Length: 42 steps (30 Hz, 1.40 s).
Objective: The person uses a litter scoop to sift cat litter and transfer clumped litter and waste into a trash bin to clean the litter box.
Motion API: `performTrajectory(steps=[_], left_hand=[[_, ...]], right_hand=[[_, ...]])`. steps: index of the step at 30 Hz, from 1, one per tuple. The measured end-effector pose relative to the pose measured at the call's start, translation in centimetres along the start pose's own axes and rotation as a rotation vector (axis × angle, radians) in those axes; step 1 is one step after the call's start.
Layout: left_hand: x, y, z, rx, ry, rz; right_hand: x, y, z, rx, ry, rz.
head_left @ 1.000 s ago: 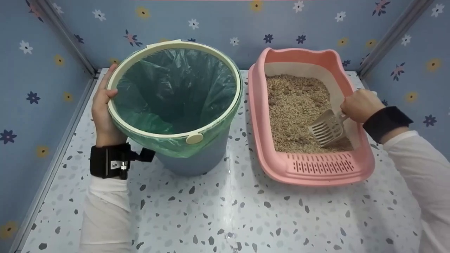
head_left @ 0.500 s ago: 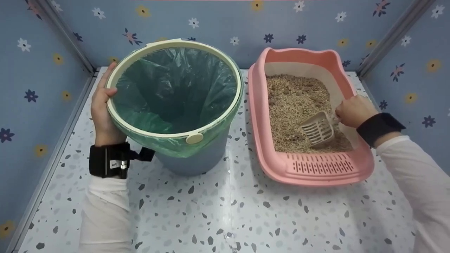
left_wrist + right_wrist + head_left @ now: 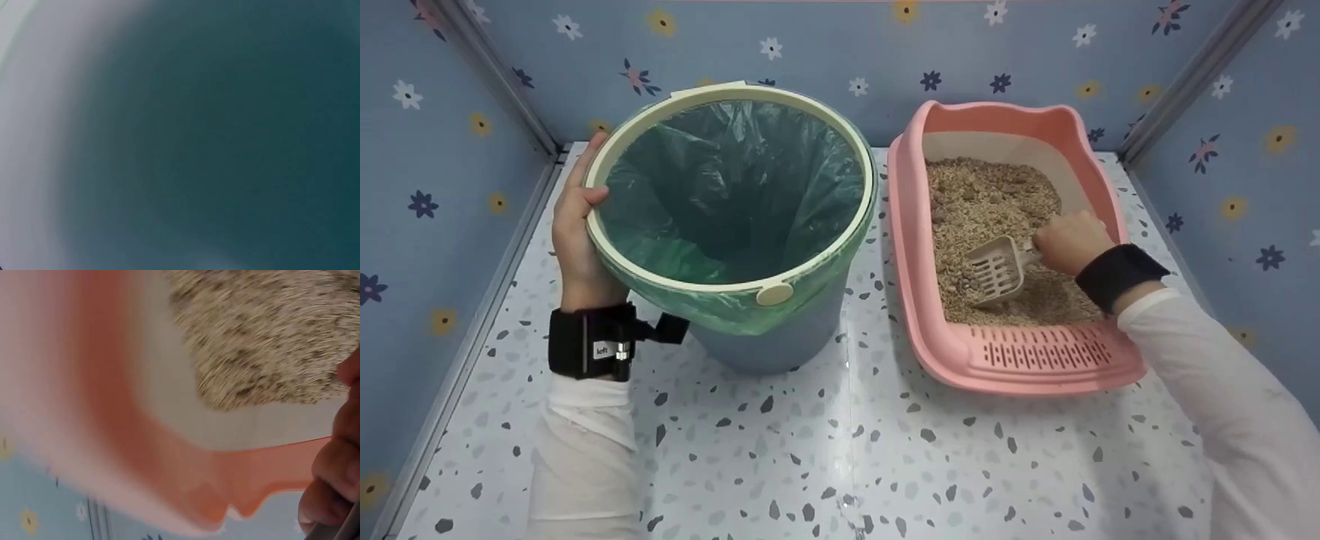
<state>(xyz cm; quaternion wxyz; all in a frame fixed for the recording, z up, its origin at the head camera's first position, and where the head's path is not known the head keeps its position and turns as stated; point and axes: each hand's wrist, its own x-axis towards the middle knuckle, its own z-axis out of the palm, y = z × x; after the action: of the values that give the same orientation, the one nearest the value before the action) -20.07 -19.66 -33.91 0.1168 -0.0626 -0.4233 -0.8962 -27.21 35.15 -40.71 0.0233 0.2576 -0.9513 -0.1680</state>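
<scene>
My right hand grips the handle of a beige slotted litter scoop, whose head rests in the litter of the pink litter box. In the right wrist view, curled fingers show at the right edge and the scoop head is out of sight. At the left, my left hand holds the side of a trash bin, thumb at its cream rim and fingers along the outside. A green bag lines the bin. The left wrist view shows only a blurred dark surface.
Blue flowered panels stand behind and on both sides. Bin and litter box sit side by side on a white speckled floor, a narrow strip between them. The box's front edge has a slotted ledge.
My right hand has moved left with the scoop, from the box's right wall toward the middle of the litter. The left hand keeps its place on the bin.
</scene>
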Motion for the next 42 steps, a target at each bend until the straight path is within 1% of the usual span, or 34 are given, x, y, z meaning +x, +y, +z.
performTrajectory(steps=[4, 9, 14, 20, 29, 35, 39, 42], left_hand=[[0.0, 0.0, 0.0, -0.010, 0.001, -0.013], [0.1, -0.1, 0.0, 0.003, -0.003, -0.013], [0.2, 0.0, 0.1, -0.005, -0.001, -0.015], [0.2, -0.1, 0.0, 0.003, -0.009, 0.010], [0.2, -0.1, 0.0, -0.005, 0.005, 0.001], [0.1, -0.1, 0.0, -0.013, 0.003, -0.002], [0.0, 0.0, 0.1, -0.024, 0.003, -0.007], [0.0, 0.0, 0.1, -0.033, 0.010, -0.009]], right_hand=[[0.8, -0.9, 0.3, 0.004, -0.005, -0.001], [1.9, -1.8, 1.5, 0.014, -0.007, 0.027], [2.5, -2.6, 2.6, 0.071, -0.017, 0.074], [3.0, -3.2, 3.2, 0.140, -0.035, 0.101], [2.9, -3.1, 4.1, 0.239, -0.024, 0.099], [2.6, -2.8, 4.3, 0.272, -0.008, 0.097], [2.4, -2.2, 4.2, 0.290, 0.031, 0.111], [2.2, -1.5, 4.2, 0.334, 0.082, 0.151]])
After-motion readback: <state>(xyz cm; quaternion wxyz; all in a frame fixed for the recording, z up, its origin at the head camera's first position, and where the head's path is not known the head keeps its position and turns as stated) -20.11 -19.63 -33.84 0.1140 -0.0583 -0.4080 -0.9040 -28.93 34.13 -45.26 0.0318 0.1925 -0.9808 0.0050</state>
